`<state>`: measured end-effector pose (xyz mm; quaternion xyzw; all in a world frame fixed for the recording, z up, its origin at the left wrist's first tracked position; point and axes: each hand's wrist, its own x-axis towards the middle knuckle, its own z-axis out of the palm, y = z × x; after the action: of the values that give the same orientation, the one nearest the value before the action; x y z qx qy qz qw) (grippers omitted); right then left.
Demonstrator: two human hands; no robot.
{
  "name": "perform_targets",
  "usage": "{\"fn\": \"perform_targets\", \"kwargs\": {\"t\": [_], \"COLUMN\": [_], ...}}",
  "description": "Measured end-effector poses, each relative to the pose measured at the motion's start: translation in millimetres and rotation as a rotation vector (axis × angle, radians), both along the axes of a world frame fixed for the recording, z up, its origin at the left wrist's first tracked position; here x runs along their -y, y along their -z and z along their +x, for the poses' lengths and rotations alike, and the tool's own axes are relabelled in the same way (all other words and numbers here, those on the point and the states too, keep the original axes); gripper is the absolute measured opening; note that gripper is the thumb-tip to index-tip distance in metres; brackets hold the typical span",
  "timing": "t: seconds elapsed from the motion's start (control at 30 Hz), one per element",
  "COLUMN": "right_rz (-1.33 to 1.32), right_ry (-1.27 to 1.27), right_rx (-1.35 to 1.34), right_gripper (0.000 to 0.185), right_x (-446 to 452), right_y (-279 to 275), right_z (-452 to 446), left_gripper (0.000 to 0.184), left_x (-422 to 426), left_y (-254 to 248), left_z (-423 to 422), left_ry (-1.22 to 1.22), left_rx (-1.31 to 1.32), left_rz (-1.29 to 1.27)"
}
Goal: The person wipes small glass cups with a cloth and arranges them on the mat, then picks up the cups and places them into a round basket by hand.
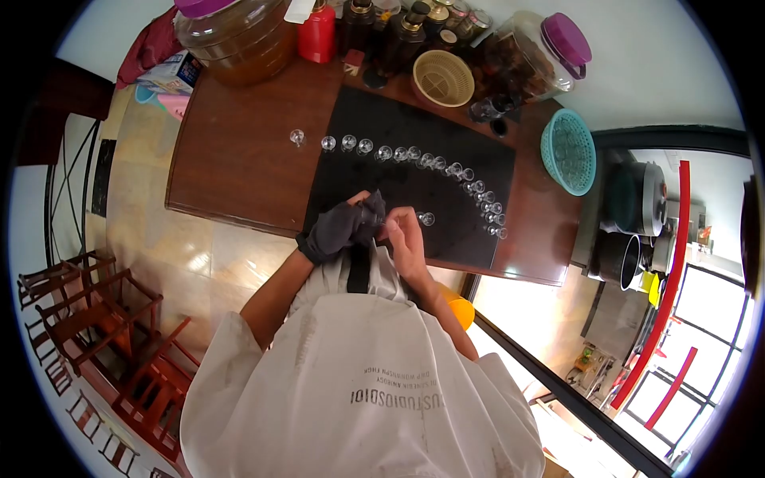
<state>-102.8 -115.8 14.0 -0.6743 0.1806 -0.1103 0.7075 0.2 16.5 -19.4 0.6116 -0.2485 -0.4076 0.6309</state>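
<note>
- Left hand (333, 229): grip closed on dark cloth (370, 213); light, even pressure suits.
- Right hand (407, 244): fingers bent beside the dark cloth; grip contents cannot be told.

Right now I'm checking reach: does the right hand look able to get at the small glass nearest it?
Probably yes: the small glass is on the black mat just beside the right hand, with nothing visible between them, though its fingers seem busy close to the gloved left hand.
</note>
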Motion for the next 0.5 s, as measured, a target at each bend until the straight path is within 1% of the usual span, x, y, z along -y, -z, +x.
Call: {"fn": "perform_targets", "kwargs": {"t": [0.03,0.1,0.13,0.2,0.23,0.3,0.37,0.43,0.5], "right_rz": [-0.001,-0.014,-0.014,-0.049,-0.049,-0.072,-0.032,0.011,-0.087], "right_ry": [-0.002,-0.123,-0.121,-0.136,-0.137,-0.061,-0.110,-0.155,-0.119], "right_rx": [-0.001,-0.100,-0.099,-0.049,-0.048,-0.014,-0.058,-0.101,0.041], "right_gripper": [0.027,0.027,0.027,0.026,0.026,0.027,0.027,0.027,0.028], "right_x": [2,12,14,17,14,6,15,16,12], "right_y": [1,5,7,10,9,6,13,11,4], "right_z": [-1,-4,-5,-4,-4,-2,-5,-4,-2], "left_gripper": [0.016,0.016,0.015,0.014,0.014,0.015,0.018,0.019,0.019], "left_x": [-3,-2,-1,3,4,3,-1,-1,-1], "left_y": [2,2,-1,-11,-25,-27,-11,-13,-12], "left_z": [2,3,-1,-2,0,1,3,1,1], "left_ry": [0.046,0.096,0.049,0.005,-0.009,-0.027,0.041,0.034,0.027], "left_rx": [0.105,0.211,0.229,0.247,0.135,0.022,0.246,0.242,0.239], "left_rz": [0.053,0.103,0.025,-0.052,-0.040,-0.027,0.037,0.010,-0.017]}}
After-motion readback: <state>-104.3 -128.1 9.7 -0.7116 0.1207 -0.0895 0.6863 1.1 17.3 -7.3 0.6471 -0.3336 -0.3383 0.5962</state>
